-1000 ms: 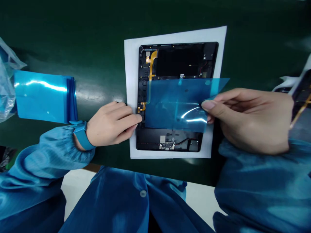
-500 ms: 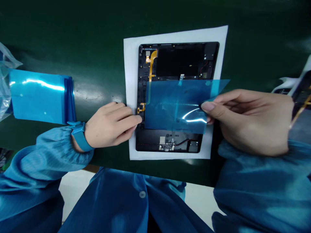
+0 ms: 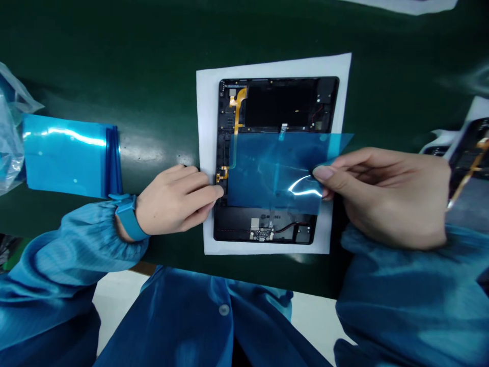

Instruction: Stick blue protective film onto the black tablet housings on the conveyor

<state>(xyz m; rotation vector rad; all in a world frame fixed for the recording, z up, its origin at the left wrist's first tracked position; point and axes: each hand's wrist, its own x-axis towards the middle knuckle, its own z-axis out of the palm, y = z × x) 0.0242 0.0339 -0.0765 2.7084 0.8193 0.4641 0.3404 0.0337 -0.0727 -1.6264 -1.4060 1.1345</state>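
Right hand (image 3: pixel 389 193): thumb and fingers pinching the right edge of a blue film (image 3: pixel 267 173). Left hand (image 3: pixel 178 199): fingers curled and drawn together, index tip at the left edge of an open tablet-like device (image 3: pixel 282 104); can't tell from this angle if thumb and index grip the frame or just rest there.

Film location: over the middle and lower part of the device. Left edge sits just inside the frame; upper right corner juts out past the frame. Film bends near the right thumb, bright glare there. Device's upper section and bottom strip are uncovered.

Device lies on 1 white sheet (image 3: pixel 208 127), sheet on the dark green worktop (image 3: pixel 153 76). Orange flex cable (image 3: pixel 237 114) runs down the device's left side, lower stretch visible through the film. Small circuit board (image 3: pixel 262 233) at the bottom.

Left of the left hand: stack of blue films (image 3: pixel 64 158), clear plastic bag (image 3: pixel 11 132) beside it. Far right, beyond the right hand: 2nd device (image 3: pixel 473 163), cut off by the view edge. Blue wristband (image 3: pixel 132 219) on the left wrist.
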